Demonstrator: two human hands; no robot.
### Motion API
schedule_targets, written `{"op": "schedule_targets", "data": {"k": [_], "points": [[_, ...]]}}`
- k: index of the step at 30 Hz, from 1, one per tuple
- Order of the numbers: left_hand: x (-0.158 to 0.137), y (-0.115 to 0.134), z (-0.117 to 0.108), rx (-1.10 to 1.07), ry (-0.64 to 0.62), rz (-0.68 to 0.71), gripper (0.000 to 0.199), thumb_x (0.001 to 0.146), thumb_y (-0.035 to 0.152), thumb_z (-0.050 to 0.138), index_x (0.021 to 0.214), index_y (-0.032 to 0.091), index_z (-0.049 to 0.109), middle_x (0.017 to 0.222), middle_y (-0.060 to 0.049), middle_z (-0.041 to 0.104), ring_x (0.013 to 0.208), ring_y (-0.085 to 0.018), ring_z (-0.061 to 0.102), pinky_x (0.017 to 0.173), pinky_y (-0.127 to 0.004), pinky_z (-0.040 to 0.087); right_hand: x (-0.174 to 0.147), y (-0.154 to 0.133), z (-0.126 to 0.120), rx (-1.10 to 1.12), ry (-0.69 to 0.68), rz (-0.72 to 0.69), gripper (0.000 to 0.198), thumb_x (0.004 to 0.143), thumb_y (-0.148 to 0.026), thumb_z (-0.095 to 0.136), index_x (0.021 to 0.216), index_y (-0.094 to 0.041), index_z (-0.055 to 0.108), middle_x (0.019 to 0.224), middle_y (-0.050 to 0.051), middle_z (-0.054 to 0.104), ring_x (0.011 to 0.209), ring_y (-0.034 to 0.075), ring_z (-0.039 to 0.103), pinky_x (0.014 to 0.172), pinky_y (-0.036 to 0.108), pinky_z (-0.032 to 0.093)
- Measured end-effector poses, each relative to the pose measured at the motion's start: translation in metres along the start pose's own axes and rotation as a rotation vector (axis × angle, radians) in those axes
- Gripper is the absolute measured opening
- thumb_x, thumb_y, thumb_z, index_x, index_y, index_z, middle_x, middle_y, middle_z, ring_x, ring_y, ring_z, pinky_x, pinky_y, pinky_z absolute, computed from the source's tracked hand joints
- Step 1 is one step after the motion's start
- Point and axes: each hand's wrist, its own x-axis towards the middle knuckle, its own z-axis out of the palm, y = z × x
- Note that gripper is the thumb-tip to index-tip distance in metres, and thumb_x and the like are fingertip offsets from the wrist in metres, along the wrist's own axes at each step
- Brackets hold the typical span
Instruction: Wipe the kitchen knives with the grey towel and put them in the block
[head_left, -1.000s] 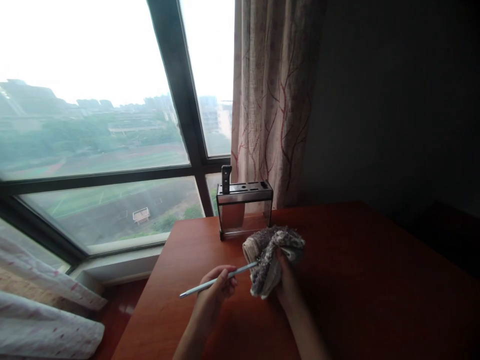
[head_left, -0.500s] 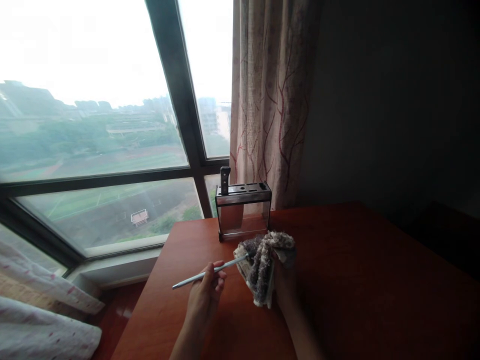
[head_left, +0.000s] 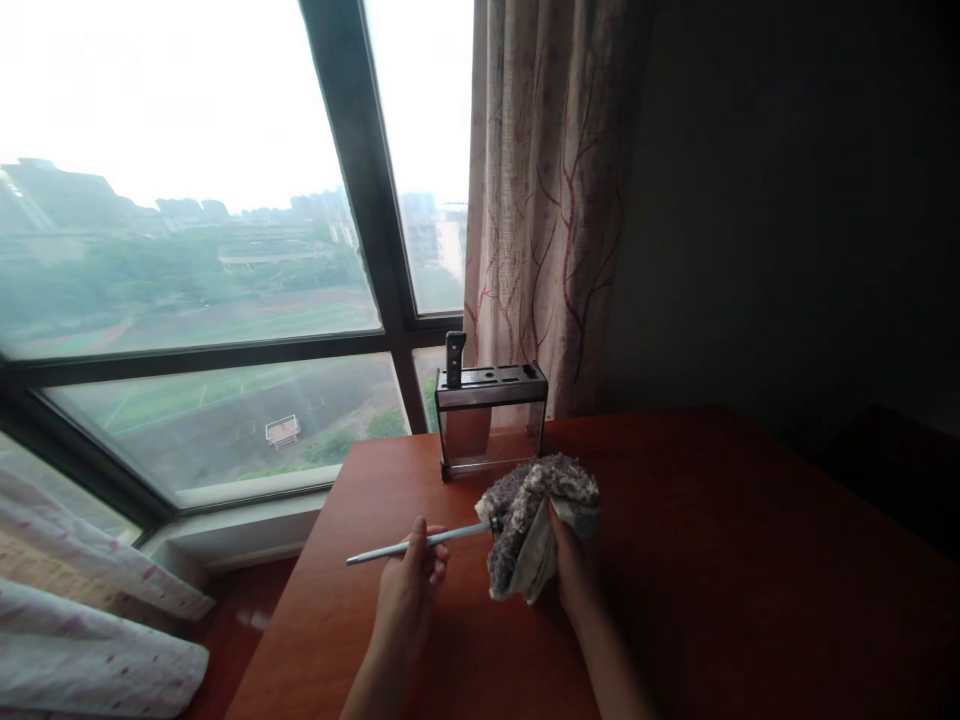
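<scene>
A slim silvery honing steel lies nearly level across my left hand, pinched between thumb and fingers with its tip out to the left. Its dark handle end goes into a fluffy grey and white cloth, which hides most of that end. My right hand is closed round the bunched cloth from the right, thumb on top. Just beyond the cloth stands a clear-sided knife block with a dark slotted top. One black knife handle sticks up from its left slot.
Both hands are above a reddish-brown wooden table. Its left edge drops to the floor beside a window sill. A large window is on the left, a patterned curtain behind the block, and a white curtain at lower left.
My right hand has turned the cloth on the handle end, so more of its pale underside shows. The honing steel has tilted closer to level. The view has shifted slightly.
</scene>
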Motion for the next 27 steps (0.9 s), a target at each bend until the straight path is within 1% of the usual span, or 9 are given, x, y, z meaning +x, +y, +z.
{"op": "schedule_targets", "data": {"k": [2, 4, 8, 12, 15, 18, 20, 23, 27], "points": [[0.0014, 0.0003, -0.0017, 0.009, 0.002, 0.036, 0.044, 0.062, 0.048, 0.082, 0.077, 0.009, 0.070, 0.050, -0.001, 0.061, 0.041, -0.005, 0.050, 0.038, -0.011, 0.039, 0.0013, -0.0007, -0.0025, -0.075, 0.001, -0.092, 0.045, 0.068, -0.049, 0.072, 0.101, -0.018, 0.070, 0.111, 0.008, 0.072, 0.109, 0.028, 0.063, 0.090, 0.036, 0.048], [0.0015, 0.0015, -0.0022, 0.007, -0.009, 0.051, 0.045, 0.062, 0.050, 0.081, 0.076, 0.009, 0.070, 0.050, -0.002, 0.062, 0.041, -0.005, 0.050, 0.038, -0.011, 0.038, 0.0021, -0.0025, -0.0053, -0.162, 0.003, -0.148, 0.041, 0.072, -0.051, 0.067, 0.096, -0.017, 0.071, 0.106, 0.009, 0.074, 0.105, 0.029, 0.065, 0.086, 0.036, 0.050], [0.0016, 0.0050, -0.0017, -0.025, -0.028, 0.050, 0.045, 0.058, 0.047, 0.084, 0.076, 0.009, 0.071, 0.051, -0.002, 0.063, 0.042, -0.005, 0.050, 0.039, -0.012, 0.040, 0.0013, -0.0070, -0.0087, -0.252, 0.027, -0.181, 0.038, 0.068, -0.053, 0.069, 0.081, -0.017, 0.072, 0.090, 0.011, 0.077, 0.092, 0.031, 0.069, 0.077, 0.037, 0.052], [0.0048, 0.0061, -0.0039, -0.041, -0.024, 0.068, 0.043, 0.062, 0.048, 0.081, 0.077, 0.009, 0.071, 0.052, -0.002, 0.063, 0.042, -0.005, 0.050, 0.038, -0.012, 0.039, 0.0000, -0.0086, -0.0082, -0.253, 0.018, -0.189, 0.035, 0.067, -0.053, 0.070, 0.074, -0.018, 0.071, 0.079, 0.010, 0.076, 0.084, 0.030, 0.069, 0.072, 0.036, 0.052], [0.0073, 0.0047, -0.0062, -0.058, -0.018, 0.071, 0.042, 0.065, 0.048, 0.080, 0.077, 0.009, 0.071, 0.051, -0.001, 0.062, 0.041, -0.005, 0.048, 0.037, -0.012, 0.037, 0.0003, -0.0069, -0.0075, -0.224, -0.002, -0.180, 0.034, 0.070, -0.052, 0.069, 0.078, -0.018, 0.071, 0.080, 0.009, 0.076, 0.085, 0.029, 0.069, 0.073, 0.036, 0.053], [0.0079, 0.0023, -0.0073, -0.072, -0.007, 0.066, 0.039, 0.067, 0.046, 0.080, 0.079, 0.009, 0.071, 0.052, -0.001, 0.062, 0.042, -0.005, 0.049, 0.038, -0.011, 0.039, 0.0005, -0.0050, -0.0064, -0.167, -0.028, -0.163, 0.036, 0.074, -0.051, 0.068, 0.090, -0.018, 0.070, 0.093, 0.008, 0.076, 0.092, 0.028, 0.069, 0.077, 0.036, 0.054], [0.0076, 0.0008, -0.0074, -0.082, -0.003, 0.065, 0.038, 0.068, 0.045, 0.079, 0.080, 0.009, 0.071, 0.053, -0.001, 0.062, 0.042, -0.005, 0.049, 0.038, -0.011, 0.039, -0.0002, -0.0048, -0.0049, -0.095, -0.050, -0.117, 0.035, 0.075, -0.049, 0.069, 0.095, -0.020, 0.070, 0.099, 0.007, 0.075, 0.094, 0.028, 0.068, 0.079, 0.036, 0.054], [0.0074, 0.0001, -0.0072, -0.110, -0.018, 0.063, 0.036, 0.069, 0.042, 0.079, 0.081, 0.009, 0.071, 0.053, -0.002, 0.063, 0.043, -0.005, 0.050, 0.038, -0.011, 0.039, -0.0024, -0.0063, -0.0018, 0.041, -0.072, -0.018, 0.031, 0.076, -0.047, 0.072, 0.096, -0.024, 0.070, 0.099, 0.003, 0.076, 0.095, 0.027, 0.068, 0.082, 0.036, 0.054], [0.0082, 0.0029, -0.0060, -0.194, 0.003, 0.057, 0.030, 0.073, 0.037, 0.076, 0.078, 0.008, 0.071, 0.051, -0.002, 0.062, 0.041, -0.004, 0.048, 0.039, -0.012, 0.041, -0.0029, -0.0089, -0.0024, 0.298, -0.230, 0.209, 0.034, 0.079, -0.055, 0.066, 0.097, -0.027, 0.071, 0.103, 0.002, 0.075, 0.102, 0.026, 0.067, 0.090, 0.040, 0.053]]}}
